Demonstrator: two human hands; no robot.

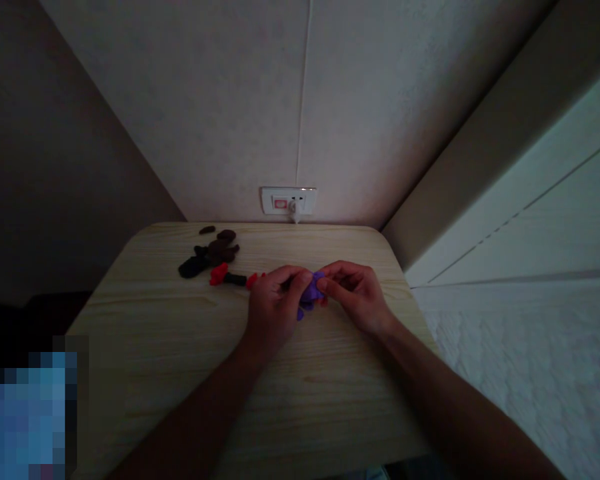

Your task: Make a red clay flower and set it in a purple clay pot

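Lump [311,291], purple, clamped by left hand [271,301] and right hand [363,297] fingertips, red-black piece [236,279] beside left fingers, dark lumps [220,249] beyond.

I'm seeing a dim, pale wall [220,100] rising beyond the right hand [357,293]; a wood-grained table [310,400] is standing beneath it, white quilted fabric [540,360] lying to its right.

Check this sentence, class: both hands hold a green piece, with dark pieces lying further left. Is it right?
The colour is wrong: the head view shows the left hand and right hand holding a purple piece. The rest stands.
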